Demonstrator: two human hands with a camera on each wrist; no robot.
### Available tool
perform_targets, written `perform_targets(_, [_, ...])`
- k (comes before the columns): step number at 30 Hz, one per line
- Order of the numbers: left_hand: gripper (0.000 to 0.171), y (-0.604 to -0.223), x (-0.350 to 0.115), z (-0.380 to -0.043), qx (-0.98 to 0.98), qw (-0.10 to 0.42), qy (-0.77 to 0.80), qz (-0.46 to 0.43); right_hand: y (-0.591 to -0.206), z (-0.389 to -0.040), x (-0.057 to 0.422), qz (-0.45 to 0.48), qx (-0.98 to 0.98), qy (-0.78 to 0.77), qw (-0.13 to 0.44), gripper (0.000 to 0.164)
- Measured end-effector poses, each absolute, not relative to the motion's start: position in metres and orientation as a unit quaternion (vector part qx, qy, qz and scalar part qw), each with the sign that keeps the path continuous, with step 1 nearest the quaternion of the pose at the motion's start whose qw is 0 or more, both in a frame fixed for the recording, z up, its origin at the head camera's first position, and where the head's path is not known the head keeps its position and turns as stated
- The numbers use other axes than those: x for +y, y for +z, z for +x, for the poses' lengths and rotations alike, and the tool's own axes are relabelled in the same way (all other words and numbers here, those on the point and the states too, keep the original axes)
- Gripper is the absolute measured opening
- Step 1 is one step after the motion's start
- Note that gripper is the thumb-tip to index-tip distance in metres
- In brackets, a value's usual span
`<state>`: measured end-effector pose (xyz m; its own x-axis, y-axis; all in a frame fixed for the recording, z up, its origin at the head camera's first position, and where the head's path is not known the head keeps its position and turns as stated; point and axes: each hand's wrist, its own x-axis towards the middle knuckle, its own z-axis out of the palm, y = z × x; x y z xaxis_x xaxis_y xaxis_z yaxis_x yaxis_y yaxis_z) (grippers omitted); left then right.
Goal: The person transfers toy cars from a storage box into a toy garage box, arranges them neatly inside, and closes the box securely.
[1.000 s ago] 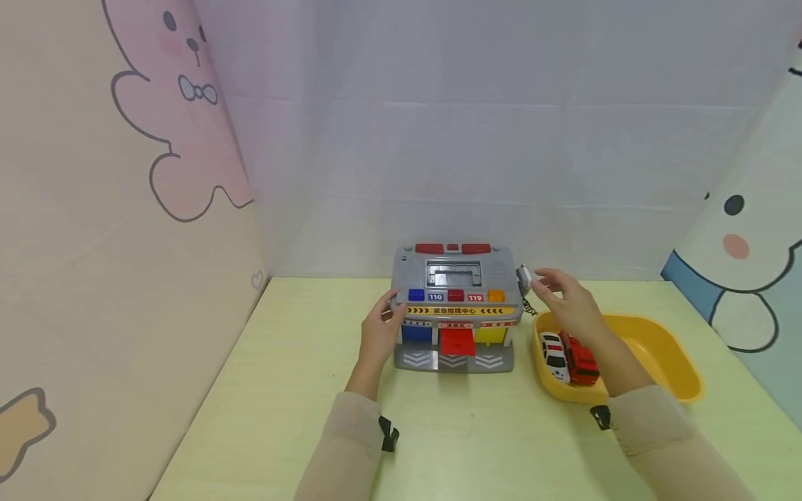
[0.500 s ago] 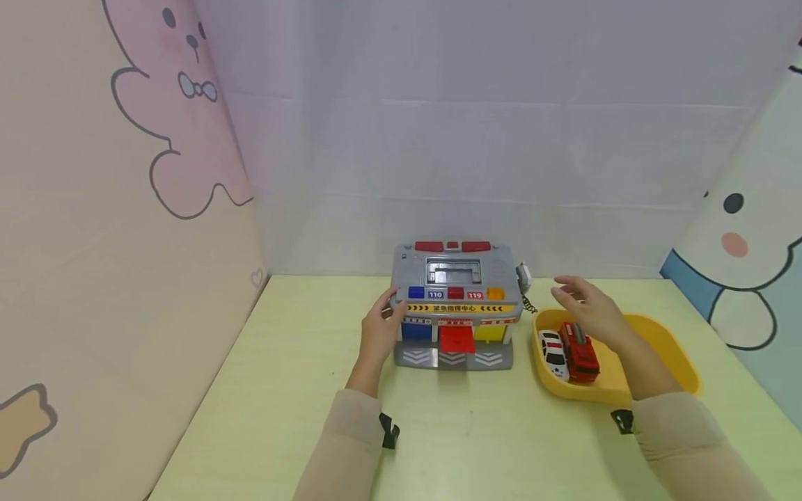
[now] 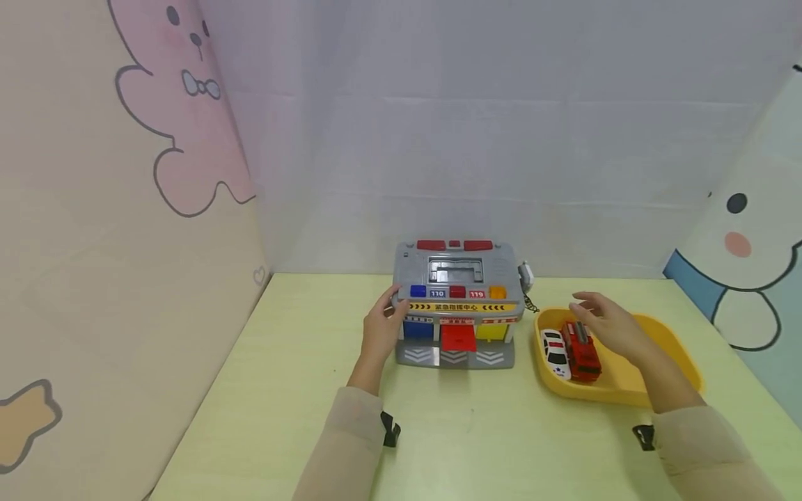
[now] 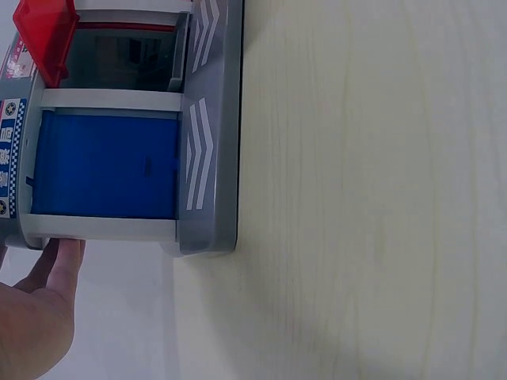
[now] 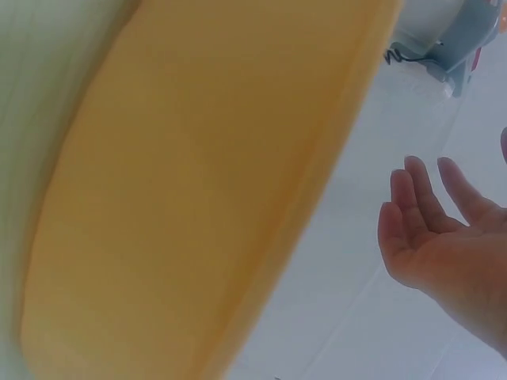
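Head: toy station [image 3: 457, 307] between hands [image 3: 381, 328] [image 3: 609, 324]

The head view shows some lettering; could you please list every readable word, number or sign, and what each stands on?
"110": blue label on top of the toy station
"119": red label, also on top
"紧急指挥中心", between black chevrons: yellow strip across its front
White chevrons: its base
Too small or blurred to read: signs above the doors, marks on the white car

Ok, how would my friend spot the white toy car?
Find the gray toy station, then the yellow tray to its right. At the tray's left end, the white car lies left of a red truck. Only the car is mostly white.
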<state>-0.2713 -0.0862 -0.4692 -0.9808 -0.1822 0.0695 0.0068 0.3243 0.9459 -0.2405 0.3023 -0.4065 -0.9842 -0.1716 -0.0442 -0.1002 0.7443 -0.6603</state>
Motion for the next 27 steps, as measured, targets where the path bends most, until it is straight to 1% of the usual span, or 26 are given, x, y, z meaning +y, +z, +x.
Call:
perform_targets(4, [0.044, -0.468, -0.085, -0.27, -0.81, 0.083, -0.578, 0.054, -0.41, -0.238, 0.308, -0.07, 0.934, -0.345, 0.058, 0.066])
perform_targets(11, [0.044, -0.467, -0.086, -0.27, -0.811, 0.091, -0.577, 0.048, -0.418, -0.237, 0.317, -0.077, 0.936, -0.338, 0.062, 0.061])
perform_targets(20, [0.045, -0.467, -0.086, -0.27, -0.812, 0.087, -0.575, 0.051, -0.425, -0.238, 0.324, -0.082, 0.937, -0.331, 0.072, 0.063])
perform_targets(22, [0.045, -0.467, -0.086, -0.269, -0.813, 0.085, -0.573, 0.052, -0.425, -0.239, 0.325, -0.077, 0.936, -0.334, 0.083, 0.066])
perform_targets(27, [0.045, -0.467, -0.086, -0.268, -0.811, 0.082, -0.576, 0.051, -0.427, -0.24, 0.33, -0.066, 0.934, -0.331, 0.116, 0.079])
